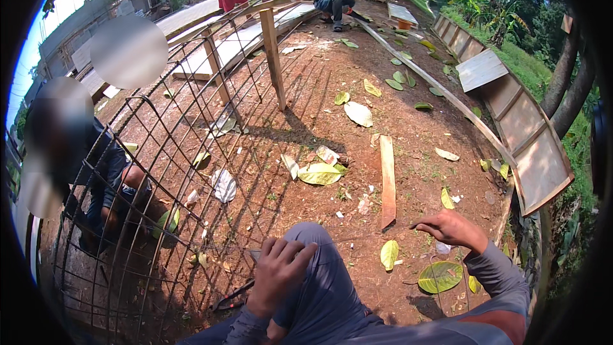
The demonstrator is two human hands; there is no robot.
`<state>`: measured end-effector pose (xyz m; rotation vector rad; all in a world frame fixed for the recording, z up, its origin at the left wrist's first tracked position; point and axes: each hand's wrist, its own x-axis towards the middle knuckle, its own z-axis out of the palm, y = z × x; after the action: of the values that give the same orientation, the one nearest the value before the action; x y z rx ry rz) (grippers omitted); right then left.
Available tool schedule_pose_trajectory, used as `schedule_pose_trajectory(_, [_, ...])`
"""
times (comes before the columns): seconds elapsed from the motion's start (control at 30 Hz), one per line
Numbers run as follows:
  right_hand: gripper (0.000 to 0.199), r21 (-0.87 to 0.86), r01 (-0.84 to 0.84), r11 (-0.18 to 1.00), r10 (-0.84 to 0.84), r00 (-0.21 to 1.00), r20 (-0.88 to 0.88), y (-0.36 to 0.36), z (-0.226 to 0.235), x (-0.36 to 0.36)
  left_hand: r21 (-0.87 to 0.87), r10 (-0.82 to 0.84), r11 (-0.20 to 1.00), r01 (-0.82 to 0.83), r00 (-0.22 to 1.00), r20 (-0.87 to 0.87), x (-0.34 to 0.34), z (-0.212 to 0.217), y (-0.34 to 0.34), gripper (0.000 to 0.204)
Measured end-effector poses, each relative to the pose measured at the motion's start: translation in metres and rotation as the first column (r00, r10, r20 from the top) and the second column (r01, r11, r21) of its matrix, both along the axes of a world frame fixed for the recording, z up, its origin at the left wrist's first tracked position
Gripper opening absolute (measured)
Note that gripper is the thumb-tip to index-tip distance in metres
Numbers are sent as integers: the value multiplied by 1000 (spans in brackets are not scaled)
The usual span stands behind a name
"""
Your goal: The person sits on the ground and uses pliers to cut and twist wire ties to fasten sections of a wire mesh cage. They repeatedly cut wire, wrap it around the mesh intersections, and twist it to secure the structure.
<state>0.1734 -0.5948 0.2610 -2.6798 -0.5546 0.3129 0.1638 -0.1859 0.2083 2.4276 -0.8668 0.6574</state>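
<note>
Stretching to the left of a reddish-brown, flat wooden board (388,182), an open grid of thin, dark steel bars (158,153) covers the ground, with a crouching co-worker (110,172) on its far left side. The left hand (279,275) is nearer the wearer than the board and to its left, close to the raised knee in blue-grey trousers (319,268); its fingers are bent, and I cannot tell whether they grasp anything. A tool with red-and-black handles (233,297) lies just beside it. The right hand (453,227) hangs right of the board's near end, fingers partly curled, their grasp also unclear. Well beyond the board sits a small, orange, round container (404,24), its contents too small to tell.
</note>
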Motion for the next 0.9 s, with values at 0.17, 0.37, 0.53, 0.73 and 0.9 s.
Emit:
schedule_pose_trajectory(0.17, [31,37,-98,995,100,992,-82,-18,33,-34,-54,-168,985,166,985,-25,27,-5,-58,37])
schedule_pose_trajectory(0.37, [21,-208,-243,947,281,943,180,-7,41,13,97,-230,958,271,924,-305,-25,74,-40,35])
schedule_pose_trajectory(0.53, [32,438,-492,753,642,695,-323,5,12,-4,171,-263,947,271,962,-67,35,82,-51,30])
schedule_pose_trajectory(0.73, [13,6,-237,971,207,858,471,-5,56,51,154,-343,908,390,903,-260,8,88,-42,30])
schedule_pose_trajectory(0.9, [22,302,-562,770,634,619,-464,22,45,26,196,-238,957,214,966,106,53,93,-44,30])
